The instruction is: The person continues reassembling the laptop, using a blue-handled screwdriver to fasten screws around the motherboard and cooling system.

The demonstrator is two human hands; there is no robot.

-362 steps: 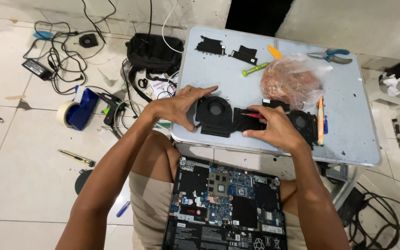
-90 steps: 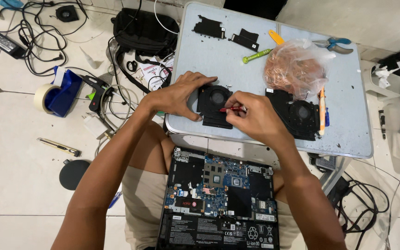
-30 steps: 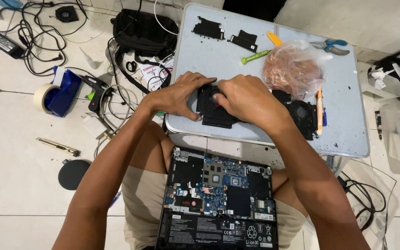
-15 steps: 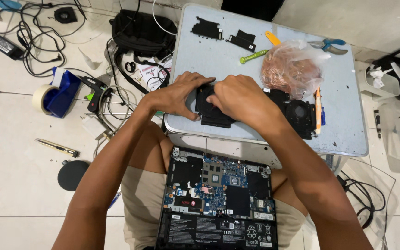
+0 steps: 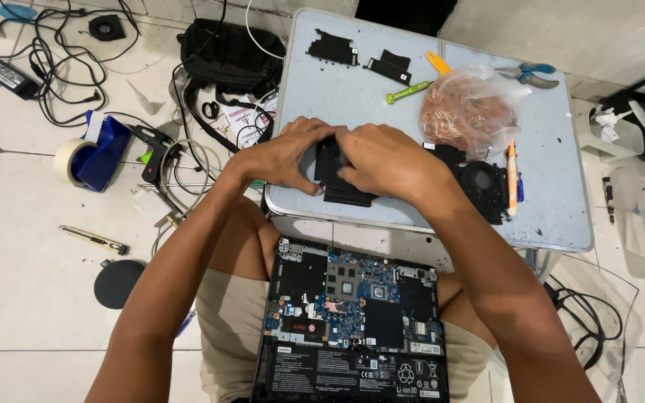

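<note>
Hands meeting over a black laptop fan [image 5: 341, 186] near the front edge of a small pale blue table [image 5: 352, 89]. Left hand [image 5: 281, 155] curled around the fan's left side, fingers bent over its top, thumb low against the near edge. Right hand [image 5: 390, 160] laid across the fan's right half, fingers folded down and pressed onto it, fingertips hidden beneath the knuckles. Both hands closed on the fan, touching each other above it; most of the fan covered, only its lower left body showing.

Just right of the hands, a second black fan [image 5: 483, 183] lying flat on the table, joined by dark parts to the first. Behind it, a clear plastic bag of copper-coloured pieces [image 5: 472, 112], with an orange-handled tool [image 5: 513, 175] beside it. Farther back, two black brackets [image 5: 360, 58], a green screwdriver [image 5: 406, 92] and blue-handled pliers [image 5: 528, 75].

Below the table, across the lap, an opened laptop [image 5: 352, 328] with bare circuit board and battery showing. On the tiled floor to the left, tangled cables [image 5: 54, 60], a roll of tape [image 5: 72, 160] and a black bag [image 5: 229, 56].
</note>
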